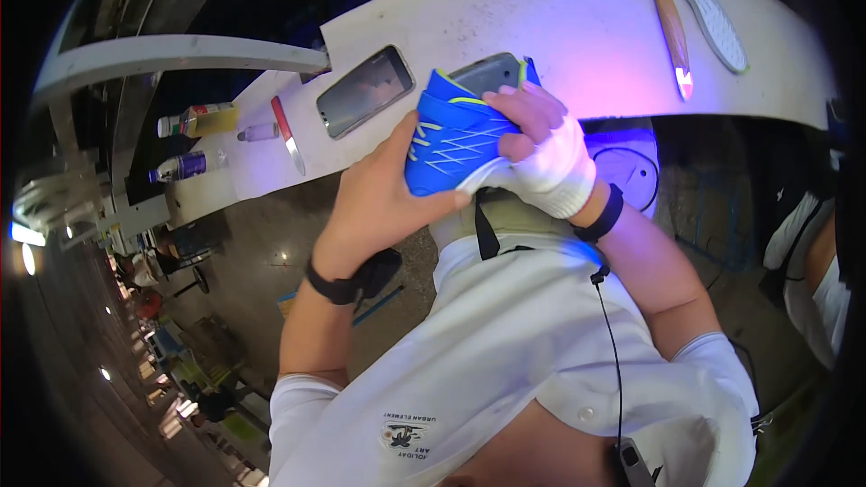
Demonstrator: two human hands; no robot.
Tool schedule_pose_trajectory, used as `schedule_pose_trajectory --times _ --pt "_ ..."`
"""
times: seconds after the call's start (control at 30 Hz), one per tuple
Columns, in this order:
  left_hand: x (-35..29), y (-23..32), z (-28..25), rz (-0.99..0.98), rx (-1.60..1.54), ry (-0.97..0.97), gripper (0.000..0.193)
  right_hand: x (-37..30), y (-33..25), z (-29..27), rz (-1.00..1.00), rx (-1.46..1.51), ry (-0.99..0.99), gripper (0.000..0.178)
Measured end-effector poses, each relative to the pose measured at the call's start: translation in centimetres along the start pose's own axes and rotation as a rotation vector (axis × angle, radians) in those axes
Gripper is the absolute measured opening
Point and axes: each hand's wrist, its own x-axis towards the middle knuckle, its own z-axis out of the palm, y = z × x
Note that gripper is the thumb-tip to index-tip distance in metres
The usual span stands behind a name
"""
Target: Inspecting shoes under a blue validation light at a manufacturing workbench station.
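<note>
A blue shoe upper (458, 146) with white criss-cross lines and a yellow-green collar edge is between my two hands at the table's near edge. A smooth grey form (492, 75), which looks like a shoe last, fills its opening. My left hand (374, 189) is bare and wraps round the shoe's left side, thumb along the lower edge. On the right, my right hand (552, 149) wears a white fingerless glove and grips the other side, its fingertips near the collar. The shoe's underside is hidden.
On the white table (541, 9) lie a phone (365, 92), a red-handled knife (289, 137), a wooden-handled knife (672, 32) and a pale shoe sole (704, 9). Bottles (206, 119) stand or lie at the left end. Another person's arm (819, 261) shows at far right.
</note>
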Motion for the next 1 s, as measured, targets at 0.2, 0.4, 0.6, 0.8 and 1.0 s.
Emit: schedule_pose_trajectory --times 0.2,0.4,0.6,0.8,1.0 --pt "-0.5 3.2 -2.3 0.594 -0.336 0.14 0.072 -1.6 -0.2 -4.7 0.426 0.285 0.225 0.079" --pt "2.7 4.5 9.7 0.762 -0.378 0.39 0.073 3.1 -1.5 -14.6 0.323 0.497 -0.054 0.082" --pt "4.8 6.3 11.3 0.794 -0.62 0.417 0.048 0.9 -2.2 -14.7 0.429 0.526 0.097 0.074" --pt "4.8 11.0 11.8 0.859 -0.674 0.51 0.046 0.7 -2.9 -15.8 0.685 0.69 0.259 0.066" --pt "6.6 11.2 12.5 0.913 -0.493 0.6 0.049 -1.4 -0.4 -16.8 0.603 0.707 0.189 0.062"
